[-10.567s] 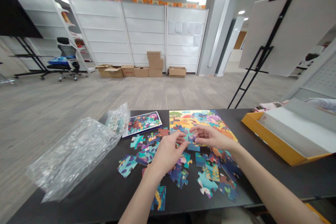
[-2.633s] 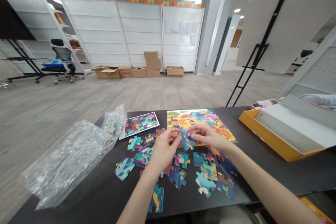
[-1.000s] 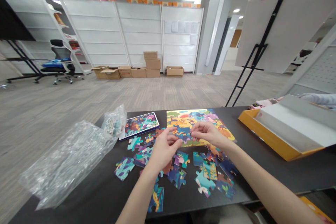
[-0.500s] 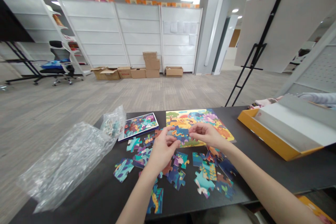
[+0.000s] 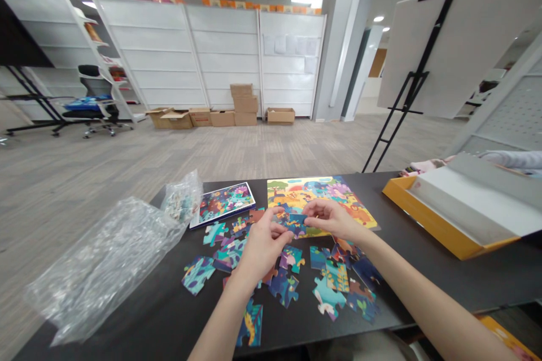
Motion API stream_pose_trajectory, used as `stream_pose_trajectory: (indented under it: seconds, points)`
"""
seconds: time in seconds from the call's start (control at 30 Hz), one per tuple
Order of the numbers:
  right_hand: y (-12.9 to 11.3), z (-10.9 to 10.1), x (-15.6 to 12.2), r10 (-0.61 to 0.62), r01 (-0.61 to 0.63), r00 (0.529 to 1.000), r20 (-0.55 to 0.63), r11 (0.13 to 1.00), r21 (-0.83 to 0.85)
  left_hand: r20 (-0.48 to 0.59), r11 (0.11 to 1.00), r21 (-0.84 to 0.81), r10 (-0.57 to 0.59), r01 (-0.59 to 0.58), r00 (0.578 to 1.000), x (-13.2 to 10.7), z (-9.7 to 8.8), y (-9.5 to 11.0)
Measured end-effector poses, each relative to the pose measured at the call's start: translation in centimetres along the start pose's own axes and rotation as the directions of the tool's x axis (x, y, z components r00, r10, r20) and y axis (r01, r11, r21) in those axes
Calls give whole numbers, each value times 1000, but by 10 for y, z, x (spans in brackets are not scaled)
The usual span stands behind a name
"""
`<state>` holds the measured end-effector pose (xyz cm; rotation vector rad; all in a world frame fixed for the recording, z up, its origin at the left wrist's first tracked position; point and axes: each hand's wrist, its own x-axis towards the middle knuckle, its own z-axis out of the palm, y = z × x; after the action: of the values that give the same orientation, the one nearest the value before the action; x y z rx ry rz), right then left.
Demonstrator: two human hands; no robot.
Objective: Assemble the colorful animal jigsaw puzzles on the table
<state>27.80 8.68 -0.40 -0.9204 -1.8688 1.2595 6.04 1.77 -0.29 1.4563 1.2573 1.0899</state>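
Observation:
Both my hands meet over the lower edge of a colourful jigsaw puzzle board, which shows a cartoon scene. My left hand and my right hand pinch a blue jigsaw piece between their fingertips. Many loose pieces lie scattered on the black table below my hands, some partly hidden by my left wrist. A small printed picture card lies left of the board.
A crumpled clear plastic bag and a smaller bag of pieces lie at the table's left. An open orange box stands at the right, with pale cloth behind it. Beyond the table's far edge is a carpeted floor.
The blue piece has shifted from the board's middle toward its lower edge, and my fingertips stay on it. The whole view has drifted slightly.

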Motion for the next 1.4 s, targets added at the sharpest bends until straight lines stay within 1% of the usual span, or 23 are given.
stream_pose_trajectory:
  seconds: [0.1, 0.17, 0.23, 0.27, 0.3, 0.37, 0.43, 0.47, 0.53, 0.6, 0.67, 0.7, 0.77, 0.9, 1.03, 1.17, 1.4]
  points:
    - [-2, 2, 0, -4, 3, 1000, 29, 1000, 16, 15, 999, 44, 3, -4, 1000, 1, 0, -3]
    - [-2, 3, 0, -5, 5, 1000, 30, 1000, 12, 6, 991, 131, 25, -25, 1000, 1, -1, -5]
    - [-1, 0, 0, -9, 9, 1000, 14, 1000, 1, -35, 949, 308, 78, -64, 996, 1, -1, -6]
    - [-1, -3, 1, -15, 15, 1000, -4, 1000, -4, -48, 903, 421, 119, -88, 992, 1, -2, -6]
    - [-1, -9, 2, -26, 25, 999, -33, 1000, -5, -43, 838, 534, 160, -113, 986, 0, -2, -5]
    - [-3, -26, 8, -49, 49, 992, -115, 999, -4, 20, 685, 710, 211, -163, 977, -2, -2, -2]
    - [-6, -51, 19, -59, 59, 975, -216, 998, -4, 110, 560, 804, 190, -199, 976, -4, -3, 1]
    - [-6, -65, 26, -58, 56, 961, -270, 998, -16, 140, 516, 831, 166, -207, 976, -5, -2, 3]
    - [-3, -95, 41, -59, 39, 927, -371, 997, -60, 170, 464, 860, 128, -211, 977, -6, -2, 5]
    - [7, -121, 57, -48, -10, 899, -436, 991, -130, 172, 445, 872, 110, -204, 979, -5, -2, 6]
    - [23, -141, 71, -4, -100, 877, -481, 977, -190, 168, 443, 875, 105, -197, 980, -4, -2, 6]
    - [33, -149, 76, 35, -155, 870, -491, 966, -207, 166, 444, 874, 105, -196, 980, -4, -2, 6]
    - [52, -159, 82, 72, -196, 869, -490, 959, -207, 166, 448, 872, 107, -197, 980, -3, -2, 5]
    - [82, -169, 84, 109, -232, 869, -483, 952, -202, 162, 456, 871, 87, -184, 983, -2, -1, 3]
    - [99, -176, 82, 120, -244, 873, -473, 947, -211, 159, 455, 874, 67, -172, 985, -2, 0, 4]
    - [104, -179, 82, 117, -239, 885, -450, 945, -224, 164, 448, 877, 59, -173, 985, -2, 1, 6]
    - [105, -182, 82, 104, -227, 897, -429, 943, -244, 161, 444, 879, 66, -173, 985, -4, 2, 5]
